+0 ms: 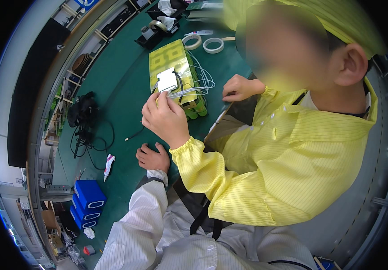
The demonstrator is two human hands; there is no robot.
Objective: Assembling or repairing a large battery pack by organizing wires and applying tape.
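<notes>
My left hand [152, 157] lies on the green table [126, 108], fingers spread and nothing in them. My white sleeve [135, 211] reaches up to it from below. My right hand does not show. Just beyond my left hand, a co-worker's hand [166, 118] pinches at white wires [205, 81] beside a white square plate [167, 80]. The plate sits on a yellow-green block [171, 54], which looks like a battery pack with green cylinders along its lower side. The co-worker's other hand [240, 87] rests curled at the table edge.
Two tape rolls [213, 45] lie past the block, near a black tray [155, 36]. To the left are a tangled black cable bundle [83, 112], a white tube [109, 166] and blue bins [88, 198]. The co-worker in yellow [284, 157] stands close on my right.
</notes>
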